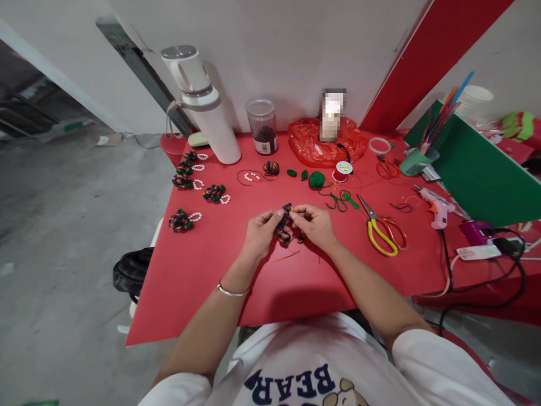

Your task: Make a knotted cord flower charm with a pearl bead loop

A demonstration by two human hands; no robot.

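Forearms (230, 296) are kinda angled inward over the red surface (194, 287). The multicolored yarn piece (282, 226) is pinched by left hand (262, 231) and right hand (316, 226), both nearly closed.

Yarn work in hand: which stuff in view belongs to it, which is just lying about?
Likely belongs:
dark yarn piece, held between left hand and right hand
multicoloured yarn ball
green yarn ball
thread spool
yellow-handled scissors
bead-looped yarn pieces

Probably just lying about:
white bottle
clear jar
black bag
white cups
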